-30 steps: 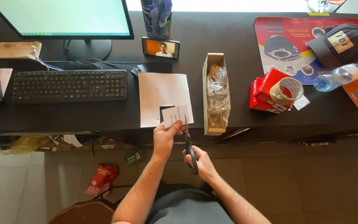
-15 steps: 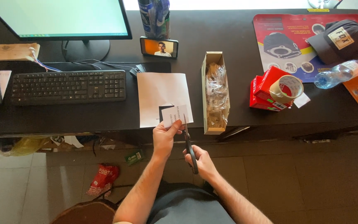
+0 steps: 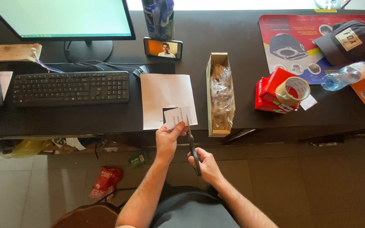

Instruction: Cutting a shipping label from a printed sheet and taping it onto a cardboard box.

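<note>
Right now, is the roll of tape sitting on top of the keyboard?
No, the roll of tape rests on a red box at the desk's right side, far from the keyboard.

keyboard (image 3: 70,87) | monitor (image 3: 64,19) | phone (image 3: 163,48) | tape roll (image 3: 292,90) | cap (image 3: 345,41) | water bottle (image 3: 345,76)

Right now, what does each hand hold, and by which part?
The left hand pinches a small white paper slip by its lower edge. The right hand holds black scissors by the handles.
</note>
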